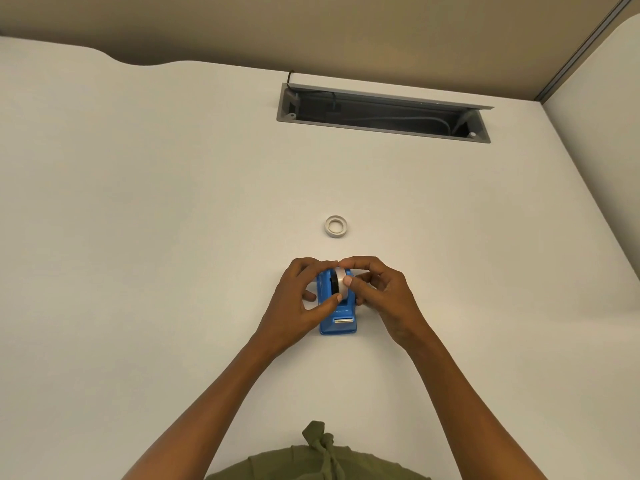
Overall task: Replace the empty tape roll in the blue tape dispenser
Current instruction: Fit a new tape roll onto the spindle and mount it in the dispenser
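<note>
White desk surface [138, 237] is filling most of the view, running back to a beige partition wall [311, 26] and meeting a second white panel at the right edge. Set into the desk near the back, a grey cable tray [382, 114] is standing open with its lid raised, and cables are lying inside it.

At the bottom edge, an olive-green garment [318, 459] with a knotted tie is showing, and two bare forearms are reaching forward from it toward the middle of the desk.

Standing on the desk between the hands, the blue tape dispenser [338, 320] is pointing its metal cutter toward the person. A white tape roll [341, 282] is sitting upright in the dispenser's cradle on a black hub.

Left hand [301, 299] is curling around the dispenser's left side, its thumb pressing against the roll's near edge and its fingertips meeting the roll's top. Right hand [381, 292] is pinching the roll from the right, thumb on its face and forefinger over its top. Both hands are holding the roll.

Farther back, well apart from the dispenser, a small bare tape core [336, 226] is lying flat on the desk.
</note>
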The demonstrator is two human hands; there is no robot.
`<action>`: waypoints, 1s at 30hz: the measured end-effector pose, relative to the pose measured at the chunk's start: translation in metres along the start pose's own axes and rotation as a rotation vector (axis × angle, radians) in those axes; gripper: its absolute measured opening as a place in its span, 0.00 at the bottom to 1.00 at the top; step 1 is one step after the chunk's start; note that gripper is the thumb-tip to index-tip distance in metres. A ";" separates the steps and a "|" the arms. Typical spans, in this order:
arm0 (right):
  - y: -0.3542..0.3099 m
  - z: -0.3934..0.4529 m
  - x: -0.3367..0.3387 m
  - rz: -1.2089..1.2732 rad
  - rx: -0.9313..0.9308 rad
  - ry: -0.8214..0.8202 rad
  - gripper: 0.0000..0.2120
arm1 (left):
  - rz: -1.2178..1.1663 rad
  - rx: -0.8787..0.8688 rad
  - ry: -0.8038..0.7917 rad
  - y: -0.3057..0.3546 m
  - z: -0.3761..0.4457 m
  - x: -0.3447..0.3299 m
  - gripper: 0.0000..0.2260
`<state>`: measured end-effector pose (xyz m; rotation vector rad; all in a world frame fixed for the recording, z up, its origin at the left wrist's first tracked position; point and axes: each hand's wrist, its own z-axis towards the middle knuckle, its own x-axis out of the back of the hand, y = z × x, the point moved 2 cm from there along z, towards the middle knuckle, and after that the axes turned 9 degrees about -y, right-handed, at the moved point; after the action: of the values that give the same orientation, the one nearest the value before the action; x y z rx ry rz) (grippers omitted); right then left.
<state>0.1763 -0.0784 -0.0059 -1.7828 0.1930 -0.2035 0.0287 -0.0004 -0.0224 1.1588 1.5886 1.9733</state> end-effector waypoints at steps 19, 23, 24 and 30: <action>-0.005 0.002 0.002 -0.160 0.017 -0.023 0.13 | 0.016 0.018 -0.022 -0.004 0.001 0.001 0.19; -0.007 0.007 0.001 -0.178 0.003 -0.002 0.11 | 0.011 0.026 -0.028 -0.003 0.002 0.001 0.19; -0.007 0.008 0.001 -0.175 0.004 0.003 0.10 | 0.009 0.027 -0.028 -0.002 0.002 0.001 0.19; -0.008 0.011 0.001 -0.139 -0.025 0.038 0.06 | 0.000 0.020 -0.029 -0.003 0.002 0.002 0.21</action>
<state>0.1802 -0.0663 0.0000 -1.8195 0.0985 -0.3359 0.0287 0.0032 -0.0247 1.1897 1.5975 1.9357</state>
